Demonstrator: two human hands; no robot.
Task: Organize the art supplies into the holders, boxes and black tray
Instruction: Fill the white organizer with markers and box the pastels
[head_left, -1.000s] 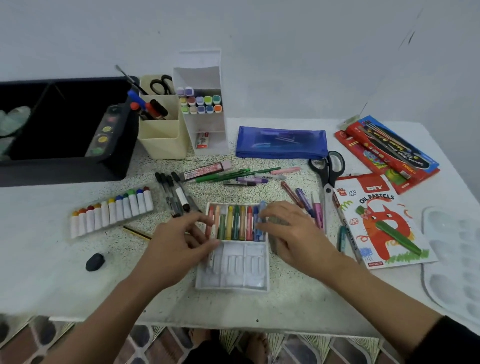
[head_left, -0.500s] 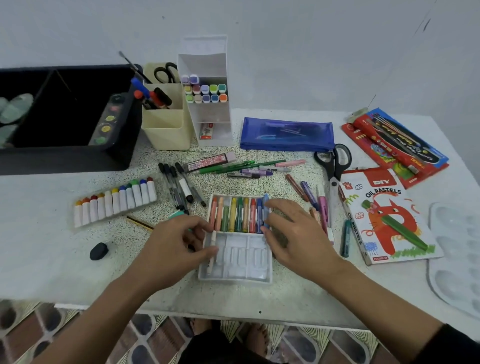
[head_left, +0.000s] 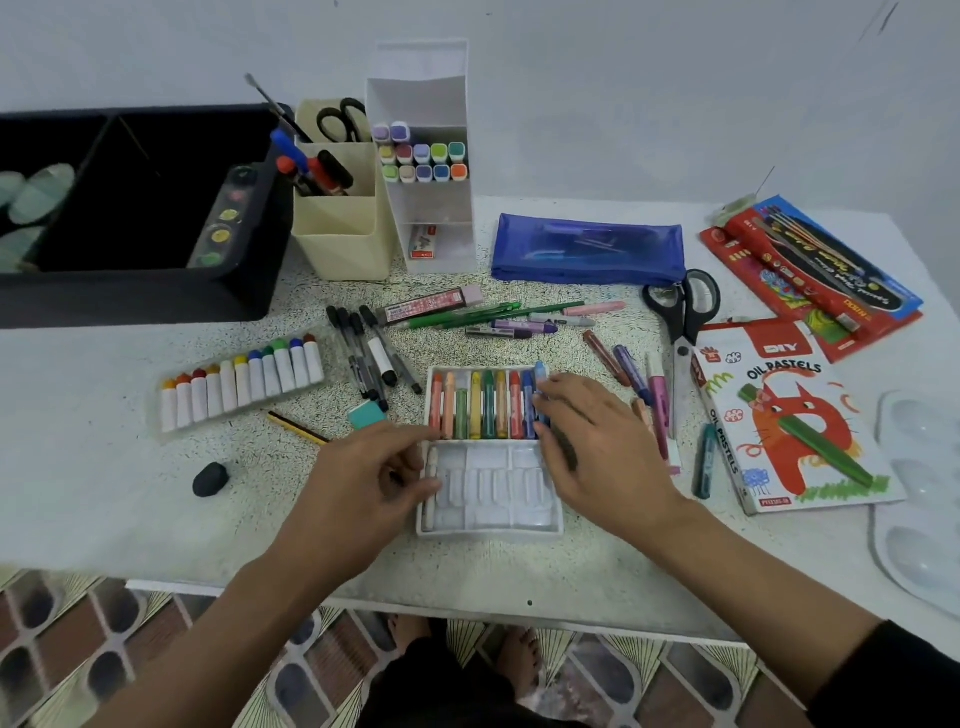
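Two scissors (head_left: 681, 312), one black tray (head_left: 130, 296), one blue pouch (head_left: 587, 249).

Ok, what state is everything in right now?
White plastic pastel tray, far row holds pastels, near row almost empty.
Left hand, pinching white pastel at tray's left slot.
Right hand, fingertips on blue pastels.
Blue zip pouch, closed.
Black-handled scissors on table, blades shut.
Oil pastels box, closed.
White marker holder, lid raised.
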